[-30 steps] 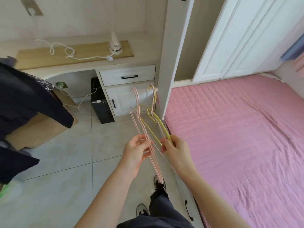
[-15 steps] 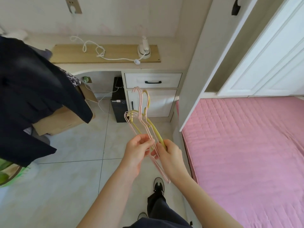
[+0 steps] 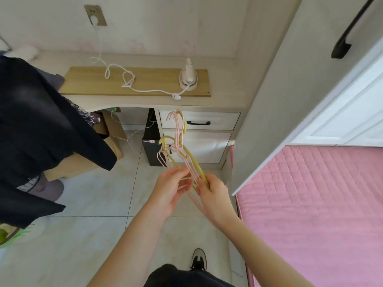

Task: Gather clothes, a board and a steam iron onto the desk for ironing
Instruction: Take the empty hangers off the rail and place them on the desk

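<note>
Both hands hold a bunch of pink and yellow clothes hangers (image 3: 179, 151) in front of me, hooks pointing up. My left hand (image 3: 172, 189) pinches the pink ones; my right hand (image 3: 213, 191) grips the yellow one. On the pale desk (image 3: 223, 79) lies a wooden board (image 3: 87, 81). A small white steam iron (image 3: 188, 78) stands upright on the board's right end, its white cord (image 3: 128, 79) looping to a wall socket (image 3: 95, 15). Dark clothes (image 3: 37, 129) hang at the left edge.
White drawers (image 3: 215, 121) sit under the desk, beside a black box (image 3: 152, 150) and a cardboard box (image 3: 112, 137). A grey wardrobe door (image 3: 290, 90) stands open on the right. A pink bed (image 3: 321, 204) fills the right. The floor is pale tile (image 3: 83, 235).
The view has swung left and closer to the desk. My hands have drawn together, bunching the hangers into one cluster.
</note>
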Action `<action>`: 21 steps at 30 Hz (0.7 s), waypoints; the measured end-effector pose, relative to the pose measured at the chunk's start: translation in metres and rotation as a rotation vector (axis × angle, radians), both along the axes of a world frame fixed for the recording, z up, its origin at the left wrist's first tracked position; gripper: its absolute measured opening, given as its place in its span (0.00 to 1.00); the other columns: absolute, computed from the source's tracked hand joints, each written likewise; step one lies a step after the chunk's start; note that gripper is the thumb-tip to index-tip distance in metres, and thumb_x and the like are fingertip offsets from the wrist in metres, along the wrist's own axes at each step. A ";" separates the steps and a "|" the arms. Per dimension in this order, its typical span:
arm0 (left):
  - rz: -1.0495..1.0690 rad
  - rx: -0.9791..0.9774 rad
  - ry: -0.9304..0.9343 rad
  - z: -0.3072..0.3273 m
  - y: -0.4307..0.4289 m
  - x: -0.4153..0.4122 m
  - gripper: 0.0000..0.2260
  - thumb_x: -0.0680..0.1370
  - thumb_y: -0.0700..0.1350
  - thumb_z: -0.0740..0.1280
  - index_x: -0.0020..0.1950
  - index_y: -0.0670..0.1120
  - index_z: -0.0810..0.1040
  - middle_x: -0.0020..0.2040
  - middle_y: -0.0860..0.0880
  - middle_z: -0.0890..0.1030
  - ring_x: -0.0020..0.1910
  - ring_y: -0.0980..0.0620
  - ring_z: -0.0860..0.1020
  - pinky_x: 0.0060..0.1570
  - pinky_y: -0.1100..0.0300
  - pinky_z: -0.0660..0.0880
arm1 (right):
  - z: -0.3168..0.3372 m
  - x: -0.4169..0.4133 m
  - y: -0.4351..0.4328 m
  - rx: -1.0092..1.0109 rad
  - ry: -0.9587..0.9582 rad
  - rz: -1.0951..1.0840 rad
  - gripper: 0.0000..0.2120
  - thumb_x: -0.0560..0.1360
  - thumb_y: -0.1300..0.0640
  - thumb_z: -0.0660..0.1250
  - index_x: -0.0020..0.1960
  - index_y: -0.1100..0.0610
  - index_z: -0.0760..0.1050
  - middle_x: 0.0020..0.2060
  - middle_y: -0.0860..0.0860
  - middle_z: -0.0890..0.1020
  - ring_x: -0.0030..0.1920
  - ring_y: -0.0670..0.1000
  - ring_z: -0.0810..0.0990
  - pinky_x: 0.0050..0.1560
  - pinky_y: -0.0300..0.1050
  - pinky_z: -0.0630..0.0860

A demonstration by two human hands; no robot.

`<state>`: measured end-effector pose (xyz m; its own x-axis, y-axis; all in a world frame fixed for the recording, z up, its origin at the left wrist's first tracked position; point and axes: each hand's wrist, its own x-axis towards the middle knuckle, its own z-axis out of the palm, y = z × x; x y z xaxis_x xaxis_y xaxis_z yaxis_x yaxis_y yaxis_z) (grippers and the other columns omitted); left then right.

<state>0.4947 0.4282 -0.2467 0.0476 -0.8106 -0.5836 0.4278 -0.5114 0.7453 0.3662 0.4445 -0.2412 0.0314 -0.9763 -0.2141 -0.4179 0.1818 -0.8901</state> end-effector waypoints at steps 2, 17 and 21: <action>0.077 -0.004 0.063 0.002 -0.024 0.006 0.06 0.76 0.40 0.68 0.50 0.40 0.82 0.42 0.45 0.83 0.40 0.51 0.81 0.41 0.59 0.79 | 0.001 0.000 -0.019 -0.009 0.014 0.026 0.14 0.79 0.58 0.56 0.35 0.53 0.67 0.28 0.46 0.71 0.25 0.41 0.67 0.25 0.32 0.64; 0.309 0.065 0.641 0.020 -0.208 0.097 0.18 0.76 0.28 0.57 0.65 0.36 0.69 0.62 0.35 0.76 0.54 0.42 0.81 0.58 0.52 0.77 | -0.007 0.054 -0.157 -0.004 0.012 0.112 0.11 0.77 0.56 0.58 0.37 0.55 0.69 0.30 0.45 0.72 0.29 0.42 0.67 0.31 0.34 0.66; 0.197 0.105 0.515 0.020 -0.242 0.109 0.16 0.78 0.29 0.56 0.65 0.35 0.70 0.57 0.37 0.77 0.56 0.44 0.79 0.63 0.51 0.73 | -0.008 0.059 -0.189 0.066 0.131 0.203 0.11 0.78 0.53 0.59 0.39 0.51 0.75 0.33 0.38 0.78 0.33 0.42 0.74 0.36 0.37 0.71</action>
<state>0.6036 0.1867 -0.2265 -0.1199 -0.7513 -0.6489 0.8180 -0.4451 0.3642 0.4250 0.2552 -0.2490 0.1933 -0.9367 -0.2920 -0.5627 0.1380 -0.8150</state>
